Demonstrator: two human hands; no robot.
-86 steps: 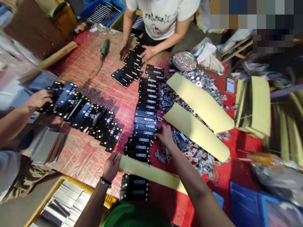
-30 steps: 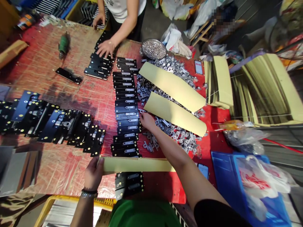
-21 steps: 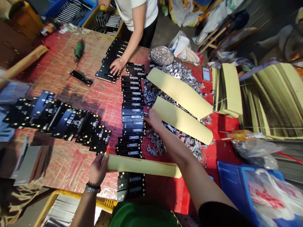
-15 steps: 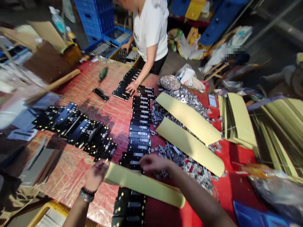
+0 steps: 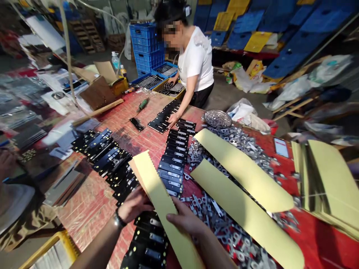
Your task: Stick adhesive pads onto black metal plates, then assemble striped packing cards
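Between the worker's right hand point(image 5: 187, 219) and left hand point(image 5: 134, 205), a long yellow strip point(image 5: 160, 198) slants over black plates point(image 5: 167, 167). The right grips one edge, thumb on top; the left meets the opposite edge, though whether it is closed cannot be told. Even support should keep the strip flat, clear of metal pieces point(image 5: 206, 203) beside the right hand.

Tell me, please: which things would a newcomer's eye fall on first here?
Probably the yellow strip, in the right hand in the foreground, with the left hand at its edge. Next, perhaps two yellow sheets, lying across the metal parts on the right. Then a white-shirted co-worker, at the far side of the table.
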